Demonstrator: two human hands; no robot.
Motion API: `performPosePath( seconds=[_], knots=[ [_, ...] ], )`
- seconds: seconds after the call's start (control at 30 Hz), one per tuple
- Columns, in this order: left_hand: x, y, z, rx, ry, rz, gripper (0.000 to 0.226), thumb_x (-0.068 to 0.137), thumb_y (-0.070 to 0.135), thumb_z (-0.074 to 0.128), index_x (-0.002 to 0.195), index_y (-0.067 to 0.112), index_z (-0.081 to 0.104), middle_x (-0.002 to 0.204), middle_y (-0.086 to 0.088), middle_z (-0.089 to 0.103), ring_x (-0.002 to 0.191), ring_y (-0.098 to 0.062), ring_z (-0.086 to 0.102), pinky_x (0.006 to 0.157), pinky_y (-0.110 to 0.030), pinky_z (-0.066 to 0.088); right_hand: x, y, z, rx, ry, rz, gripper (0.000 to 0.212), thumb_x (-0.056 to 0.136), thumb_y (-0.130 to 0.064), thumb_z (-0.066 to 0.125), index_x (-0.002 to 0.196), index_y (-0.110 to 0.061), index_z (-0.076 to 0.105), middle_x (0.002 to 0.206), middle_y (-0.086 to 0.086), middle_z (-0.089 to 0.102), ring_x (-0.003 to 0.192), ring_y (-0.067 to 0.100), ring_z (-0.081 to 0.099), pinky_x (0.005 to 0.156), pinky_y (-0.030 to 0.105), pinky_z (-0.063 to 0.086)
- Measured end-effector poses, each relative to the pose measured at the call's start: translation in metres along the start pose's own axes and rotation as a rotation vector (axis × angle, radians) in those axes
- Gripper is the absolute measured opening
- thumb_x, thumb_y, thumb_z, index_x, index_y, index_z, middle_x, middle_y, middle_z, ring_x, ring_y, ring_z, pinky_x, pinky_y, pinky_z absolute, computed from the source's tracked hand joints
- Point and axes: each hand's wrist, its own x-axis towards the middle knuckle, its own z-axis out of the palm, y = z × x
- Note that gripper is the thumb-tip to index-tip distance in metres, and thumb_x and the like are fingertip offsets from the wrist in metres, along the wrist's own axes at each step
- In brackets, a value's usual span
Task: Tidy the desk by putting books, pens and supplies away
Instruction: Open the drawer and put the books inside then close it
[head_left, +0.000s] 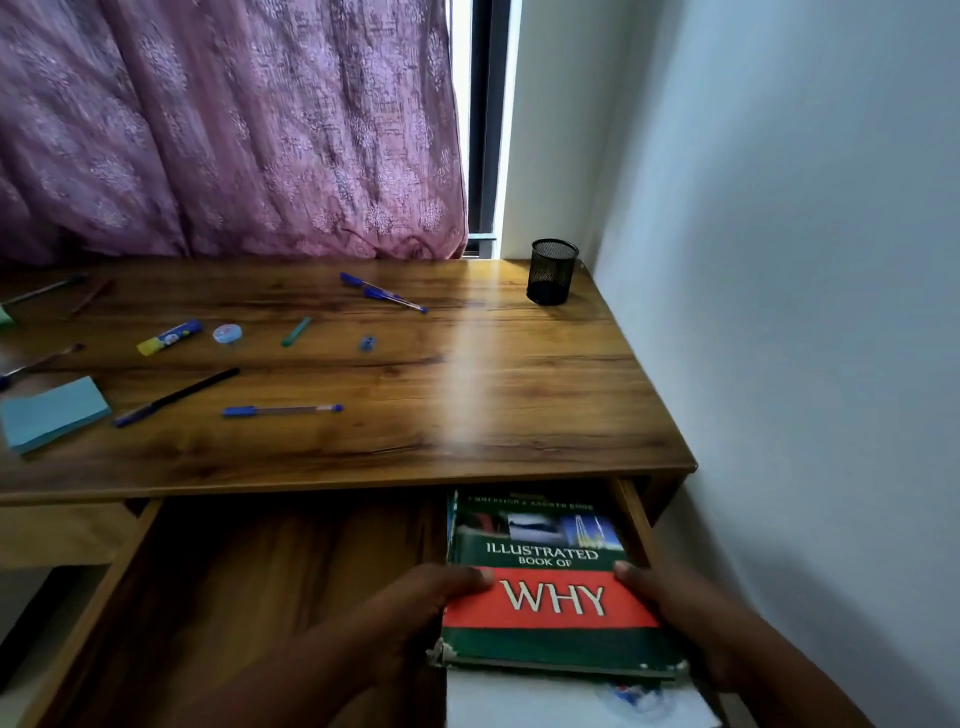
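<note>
Near the bench's (467, 395) left edge a pad of blue sticky notes (52, 413) lies flat, with a black pen (176, 397) slanting just beside it and, farther back, a glue stick (170, 338) and a small round tape (227, 333). These look scattered rather than placed, so they are probably still waiting to be put away. Toward the middle lie a blue pen (283, 410), a teal pen (297, 331), a small blue sharpener (367, 343) and, nearer the back edge, two more blue pens (384, 293) touching each other. At the back right corner a black mesh pen cup (552, 272) stands upright and looks empty, likely the home for the pens.

Below the front edge the drawer (260, 582) stands pulled open. The book (550, 587), its cover reading "Illustrated Book of Why", sits against the drawer's right side, lying cover-up on top of something white, its far end already under the bench top. The left hand (415, 603) curls round the book's left edge, thumb on the cover; the right hand (670, 603) clasps the right edge the same way. Gripping both sides keeps a wide, worn volume level and square to the drawer wall while it is slid in. My judgement: the book is being stowed first, flush right, leaving the rest of the drawer free.
</note>
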Motion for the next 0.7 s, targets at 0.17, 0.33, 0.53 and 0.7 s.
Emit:
performPosePath(
  seconds=[0.17,0.33,0.53,0.7],
  knots=[
    [0.058,-0.008,-0.009,0.152,0.119,0.01,0.017,0.089,0.018,0.063,0.1,0.005,0.064,0.084,-0.009,0.075,0.082,-0.025,0.069,0.086,-0.041,0.055,0.017,-0.021,0.027,-0.269,0.145,-0.111,0.005,0.09,-0.009,0.056,0.09,-0.008,0.061,0.081,0.007,0.068,0.075,0.021,0.066,0.075,0.036,0.056],
    [0.085,-0.014,0.004,0.149,0.151,-0.016,0.008,0.093,0.016,0.059,0.092,0.008,0.061,0.083,-0.006,0.069,0.077,-0.018,0.064,0.07,-0.029,0.05,0.04,-0.019,0.038,-0.412,0.233,-0.161,0.015,0.082,-0.023,0.058,0.097,-0.017,0.058,0.096,0.006,0.068,0.085,0.021,0.063,0.086,0.034,0.051],
    [0.091,-0.015,0.002,0.447,0.163,-0.053,0.032,0.09,0.03,0.062,0.114,0.011,0.054,0.096,0.0,0.063,0.087,-0.014,0.061,0.066,-0.023,0.049,0.041,-0.001,0.042,-0.693,0.249,-0.006,0.039,0.091,-0.017,0.046,0.128,-0.006,0.038,0.128,0.016,0.054,0.115,0.029,0.055,0.096,0.035,0.042],
    [0.095,-0.014,0.0,1.005,0.25,-0.011,0.038,0.079,0.052,0.068,0.105,0.025,0.059,0.108,0.001,0.067,0.095,-0.016,0.064,0.089,-0.035,0.053,0.036,0.014,0.046,-1.046,0.263,-0.147,0.022,0.088,-0.023,0.054,0.108,-0.015,0.058,0.109,0.004,0.066,0.095,0.02,0.064,0.08,0.031,0.051]
  ],
)
